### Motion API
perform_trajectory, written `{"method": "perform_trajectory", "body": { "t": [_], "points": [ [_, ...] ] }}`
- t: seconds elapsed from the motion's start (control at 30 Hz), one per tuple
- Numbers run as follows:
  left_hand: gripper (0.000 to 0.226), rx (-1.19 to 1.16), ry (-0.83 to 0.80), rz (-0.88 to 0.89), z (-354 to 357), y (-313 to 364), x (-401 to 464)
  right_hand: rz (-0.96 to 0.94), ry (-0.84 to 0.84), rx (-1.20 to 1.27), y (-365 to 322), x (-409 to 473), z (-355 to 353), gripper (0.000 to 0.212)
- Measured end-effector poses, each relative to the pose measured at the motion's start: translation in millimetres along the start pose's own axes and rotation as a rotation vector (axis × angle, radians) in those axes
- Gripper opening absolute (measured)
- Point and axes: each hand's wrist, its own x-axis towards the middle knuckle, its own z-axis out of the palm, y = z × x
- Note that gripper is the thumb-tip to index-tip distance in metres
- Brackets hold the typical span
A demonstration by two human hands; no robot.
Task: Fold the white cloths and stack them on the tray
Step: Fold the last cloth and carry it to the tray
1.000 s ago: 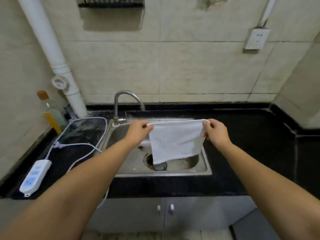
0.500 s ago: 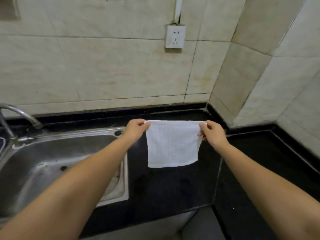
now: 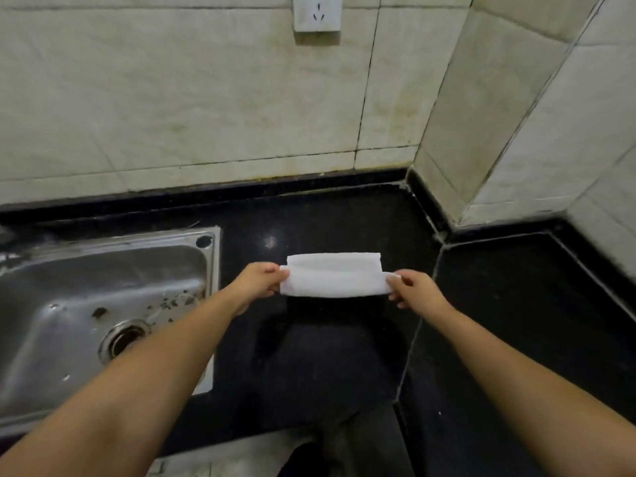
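Note:
A white cloth (image 3: 334,275) lies low over the black countertop (image 3: 309,356), right of the sink, doubled over into a short wide band. My left hand (image 3: 261,282) pinches its left end. My right hand (image 3: 413,292) pinches its right end. The far layer of the cloth rests toward the wall, and the near edge is held between my hands. No tray is in view.
A steel sink (image 3: 103,304) with a drain and bits of debris sits at the left. Tiled walls meet in a corner at the right. A wall socket (image 3: 316,12) is above. The black counter continues round the corner to the right (image 3: 533,321).
I have turned right, away from the sink. The cloth, which hung full length from my two hands, has come down onto the counter and now lies doubled over.

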Motion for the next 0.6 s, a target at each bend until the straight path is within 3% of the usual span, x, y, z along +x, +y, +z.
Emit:
{"method": "perform_trajectory", "body": {
  "t": [0.17,0.43,0.6],
  "points": [
    [0.014,0.093,-0.035,-0.088,4,-19,21,0.111,-0.085,-0.099,27,4,11,0.024],
    [0.019,0.349,0.097,0.007,2,-5,85,0.166,0.071,-0.216,6,79,13,0.030],
    [0.016,0.574,0.140,-0.009,5,-7,115,0.232,0.096,-0.387,6,112,22,0.016]
  ]
}}
